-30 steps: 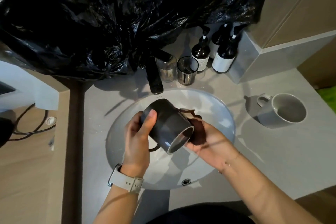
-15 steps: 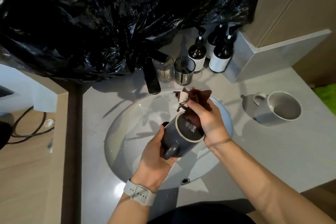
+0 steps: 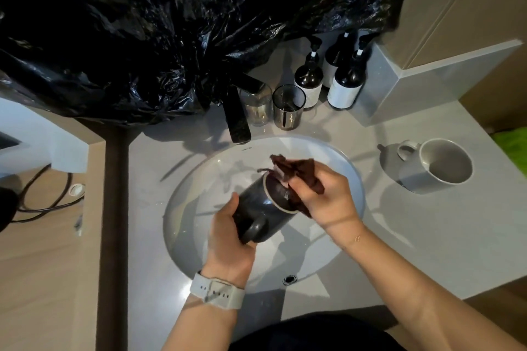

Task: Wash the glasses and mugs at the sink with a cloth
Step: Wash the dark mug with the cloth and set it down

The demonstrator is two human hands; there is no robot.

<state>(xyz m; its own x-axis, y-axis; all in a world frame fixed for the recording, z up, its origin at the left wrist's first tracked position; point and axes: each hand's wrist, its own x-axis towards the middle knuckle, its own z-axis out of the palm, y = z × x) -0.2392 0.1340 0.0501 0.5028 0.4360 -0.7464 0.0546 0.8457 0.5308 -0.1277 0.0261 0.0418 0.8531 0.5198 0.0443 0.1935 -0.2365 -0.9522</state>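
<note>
A dark grey mug [image 3: 258, 209] is tilted on its side over the white sink basin [image 3: 199, 179], mouth pointing up and right. My left hand [image 3: 228, 239] grips it from below, near the handle. My right hand [image 3: 325, 196] pinches a dark brown cloth [image 3: 293, 174] that is stuffed partly into the mug's mouth, with the rest bunched above the rim. A light grey mug [image 3: 436, 165] stands upright on the counter at the right. Two glasses [image 3: 286, 107] stand behind the basin, beside the black tap [image 3: 236, 117].
Three dark pump bottles [image 3: 346, 82] stand at the back right by a tiled ledge. Black plastic sheeting [image 3: 142, 23] hangs over the back of the counter. A cable [image 3: 42, 202] lies on the wooden surface at the left. The overflow hole [image 3: 289, 279] is at the basin's near edge.
The mug was turned so its mouth now faces the right hand. The right hand lifted the cloth and pushed it into the mug's opening. The left hand shifted under the mug.
</note>
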